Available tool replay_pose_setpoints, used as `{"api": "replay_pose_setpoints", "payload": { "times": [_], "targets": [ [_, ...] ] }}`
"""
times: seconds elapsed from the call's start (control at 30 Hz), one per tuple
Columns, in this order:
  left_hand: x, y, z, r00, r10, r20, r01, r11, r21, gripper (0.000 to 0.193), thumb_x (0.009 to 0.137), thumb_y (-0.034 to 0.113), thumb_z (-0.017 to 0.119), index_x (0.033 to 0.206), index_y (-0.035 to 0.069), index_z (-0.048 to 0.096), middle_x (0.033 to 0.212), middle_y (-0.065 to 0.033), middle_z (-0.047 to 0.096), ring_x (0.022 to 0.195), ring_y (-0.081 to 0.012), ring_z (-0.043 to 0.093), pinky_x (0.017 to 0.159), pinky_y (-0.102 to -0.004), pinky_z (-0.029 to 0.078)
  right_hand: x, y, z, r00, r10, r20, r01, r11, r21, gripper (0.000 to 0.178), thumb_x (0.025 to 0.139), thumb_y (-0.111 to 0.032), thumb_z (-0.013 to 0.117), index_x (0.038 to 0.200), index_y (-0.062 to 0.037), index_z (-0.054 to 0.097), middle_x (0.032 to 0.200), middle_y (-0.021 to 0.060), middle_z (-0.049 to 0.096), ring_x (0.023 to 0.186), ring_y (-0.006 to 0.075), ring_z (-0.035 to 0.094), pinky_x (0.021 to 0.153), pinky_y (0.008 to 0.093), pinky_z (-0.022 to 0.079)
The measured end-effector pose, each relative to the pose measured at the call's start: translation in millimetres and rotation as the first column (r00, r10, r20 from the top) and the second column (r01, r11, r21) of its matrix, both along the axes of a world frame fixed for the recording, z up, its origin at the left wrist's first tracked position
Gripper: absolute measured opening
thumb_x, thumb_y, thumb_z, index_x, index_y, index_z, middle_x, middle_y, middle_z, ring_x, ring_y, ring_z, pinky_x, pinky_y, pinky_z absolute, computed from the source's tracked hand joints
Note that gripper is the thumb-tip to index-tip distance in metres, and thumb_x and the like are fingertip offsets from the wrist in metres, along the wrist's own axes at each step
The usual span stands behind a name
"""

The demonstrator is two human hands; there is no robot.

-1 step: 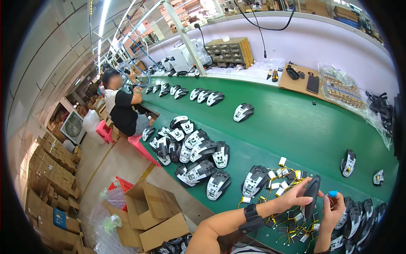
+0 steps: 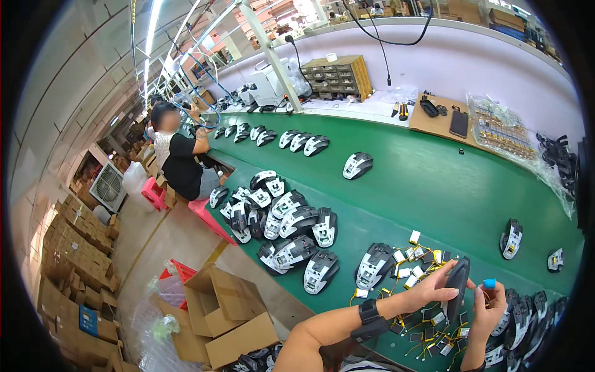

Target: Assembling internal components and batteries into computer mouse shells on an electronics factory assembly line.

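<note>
My left hand [image 2: 427,294], with a black band on its wrist, grips a dark computer mouse [image 2: 457,289] held on edge above the bench. Close to the mouse's right side is my right hand [image 2: 488,316], its fingers bent and drawn together, with a blue cover [image 2: 489,284] on one fingertip. Whatever it pinches is too small or hidden to make out. Below and around both hands lie several small silver battery packs [image 2: 445,349] with thin wires. A half-assembled grey-and-white mouse [image 2: 374,266] rests left of the batteries.
Piled mice [image 2: 291,214] cover the bench's left part; more mice [image 2: 524,319] crowd its right edge. A single mouse [image 2: 511,239] lies on the green bench [image 2: 421,186]. Open cardboard boxes [image 2: 232,304] stand on the floor at left. A co-worker [image 2: 180,152] sits at the far left.
</note>
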State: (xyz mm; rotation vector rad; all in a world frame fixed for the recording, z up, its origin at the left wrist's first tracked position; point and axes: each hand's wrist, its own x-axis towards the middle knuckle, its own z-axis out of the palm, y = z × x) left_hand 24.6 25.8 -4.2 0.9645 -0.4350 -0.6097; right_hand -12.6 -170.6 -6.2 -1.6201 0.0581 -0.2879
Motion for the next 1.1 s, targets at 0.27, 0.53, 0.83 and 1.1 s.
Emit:
{"api": "replay_pose_setpoints", "payload": {
  "times": [0.27,0.53,0.83,1.1],
  "targets": [
    [5.5,-2.2,0.5,0.999,-0.021,-0.039,0.02,0.999,-0.032,0.096,0.079,0.043,0.07,0.146,0.002,0.016,0.135,-0.0166,0.047,0.106,-0.0173,0.055,0.093,-0.0313,0.045,6.8,1.0,-2.0,0.997,-0.045,0.065,0.049,0.997,-0.063,0.017,0.083,0.003,0.065,0.095,-0.0045,0.055,0.081,0.0,0.056,0.07,0.0044,0.052,0.062,0.0175,0.039],
    [-7.1,-0.5,-7.2,0.995,0.08,-0.059,-0.078,0.996,0.034,0.086,0.082,0.046,0.069,0.142,0.003,0.024,0.124,-0.0143,0.053,0.108,-0.0177,0.055,0.091,-0.0306,0.047,-10.1,2.8,3.7,0.999,0.037,0.039,-0.039,0.998,0.055,0.019,0.078,0.008,0.067,0.092,-0.0007,0.057,0.085,0.005,0.063,0.076,0.0113,0.061,0.07,0.0211,0.047],
    [8.7,10.7,-5.5,0.872,0.349,-0.342,-0.376,0.926,-0.014,0.057,0.096,0.057,0.036,0.124,0.009,0.045,0.09,-0.0092,0.059,0.077,-0.0176,0.059,0.068,-0.0291,0.05,-6.9,-1.3,14.3,0.984,0.155,-0.087,-0.112,0.921,0.372,0.019,0.078,0.001,0.072,0.091,-0.0034,0.058,0.084,0.003,0.062,0.079,0.0106,0.059,0.069,0.0238,0.049],
    [10.9,-0.2,6.9,0.921,0.311,-0.233,-0.298,0.95,0.091,0.048,0.09,0.026,0.063,0.127,0.003,0.042,0.108,-0.0065,0.058,0.094,-0.0132,0.06,0.08,-0.0275,0.05,2.2,-1.2,17.2,0.921,0.374,-0.107,-0.238,0.758,0.608,0.023,0.075,0.001,0.074,0.089,-0.0054,0.058,0.082,0.0056,0.059,0.072,0.0109,0.055,0.062,0.0237,0.045]
  ]
}}
